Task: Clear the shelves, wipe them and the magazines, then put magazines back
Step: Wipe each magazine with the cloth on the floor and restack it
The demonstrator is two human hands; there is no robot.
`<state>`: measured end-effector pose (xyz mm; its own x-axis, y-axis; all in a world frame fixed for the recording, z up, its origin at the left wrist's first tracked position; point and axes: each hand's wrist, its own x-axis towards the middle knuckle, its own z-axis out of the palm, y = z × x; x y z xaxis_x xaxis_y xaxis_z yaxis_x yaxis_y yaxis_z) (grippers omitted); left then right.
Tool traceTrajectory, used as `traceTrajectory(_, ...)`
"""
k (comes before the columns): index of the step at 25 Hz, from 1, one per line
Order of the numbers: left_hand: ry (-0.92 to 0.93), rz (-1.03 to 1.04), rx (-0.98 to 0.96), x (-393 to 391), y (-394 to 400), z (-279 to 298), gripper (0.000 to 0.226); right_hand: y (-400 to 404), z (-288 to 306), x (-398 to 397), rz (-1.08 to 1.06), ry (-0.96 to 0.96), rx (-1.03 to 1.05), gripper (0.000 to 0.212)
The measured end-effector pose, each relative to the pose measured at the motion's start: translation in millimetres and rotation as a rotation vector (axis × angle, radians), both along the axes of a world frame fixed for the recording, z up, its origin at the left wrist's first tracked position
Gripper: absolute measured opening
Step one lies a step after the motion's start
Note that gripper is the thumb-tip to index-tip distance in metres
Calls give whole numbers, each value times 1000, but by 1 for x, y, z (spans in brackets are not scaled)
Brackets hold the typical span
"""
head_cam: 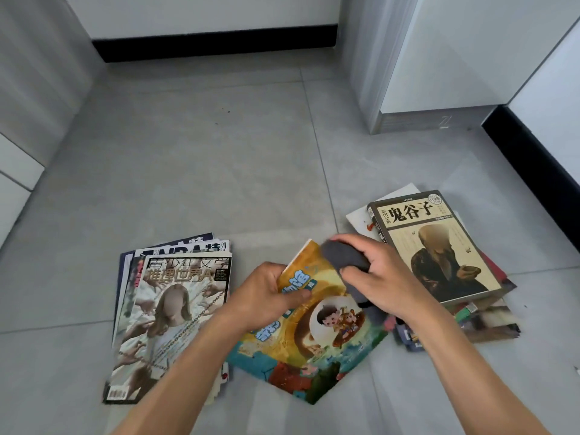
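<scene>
Cartoon-cover magazine (314, 334) is held tilted above the grey tiled floor (219, 167), between two piles. Its left edge is pinched by the left hand (266, 296), thumb on the cover, fingers curled beneath. A grey cloth (343, 257) is gripped in the right hand (376, 277) and pressed on the cover's upper part. Left magazine stack (169, 315) and right book pile (439, 255) are lying on the floor.

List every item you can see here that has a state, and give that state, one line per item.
Colourful magazine: closed, tilted, held up off the floor.
Grey cloth: bunched, pressed on the magazine cover.
Left hand: grips the magazine's edge.
Right hand: holds the cloth.
Left pile: closed, fanned, on the floor.
Right pile: closed, stacked unevenly.
</scene>
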<state>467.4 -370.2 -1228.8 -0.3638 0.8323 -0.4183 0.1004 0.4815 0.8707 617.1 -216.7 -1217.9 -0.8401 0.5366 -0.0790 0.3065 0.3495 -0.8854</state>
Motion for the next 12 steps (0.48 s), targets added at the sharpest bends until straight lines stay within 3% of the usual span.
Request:
traceTrajectory(4,-11,55,102,4,-4,2,17,-7,17,-27,105,86,250,47)
traceTrajectory(9,-43,286,119,-30,-22,7,2,24,-9,23,65,-113,174,46)
traceTrajectory(12,-57,230,93,-38,-24,7,3,21,-13,31,58,-106,148,43)
